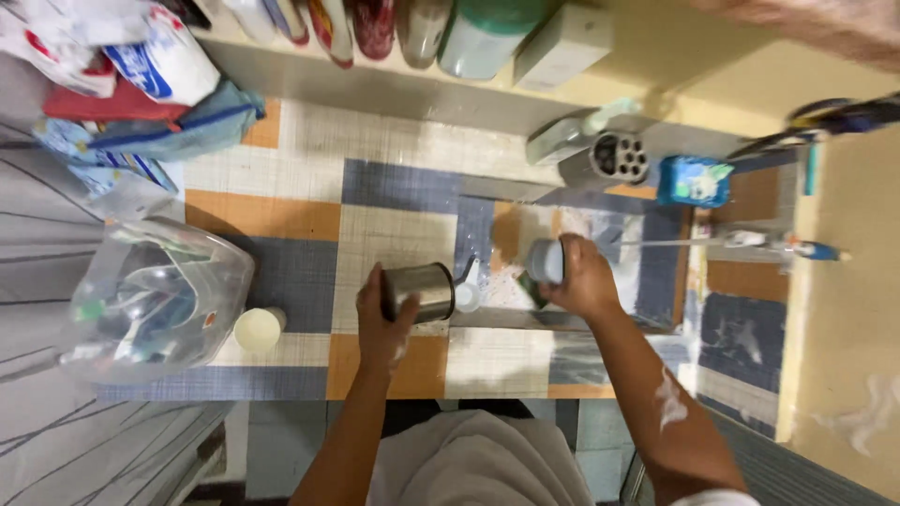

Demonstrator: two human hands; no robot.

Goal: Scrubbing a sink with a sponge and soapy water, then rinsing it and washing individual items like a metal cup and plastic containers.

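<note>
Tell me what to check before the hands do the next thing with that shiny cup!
1. Left hand has a firm hold on the steel cup: ok, fingers wrap around it.
2. Steel cup upright: not ok, it is tipped on its side.
3. Right hand holds the small grey lid-like piece: ok.
4. What is inside the cup: cannot tell, the opening faces away.
5. Small white piece lies beside the cup's mouth: ok, though whether they touch is unclear.
6. Cream cup stands apart from the left hand: ok.
</note>
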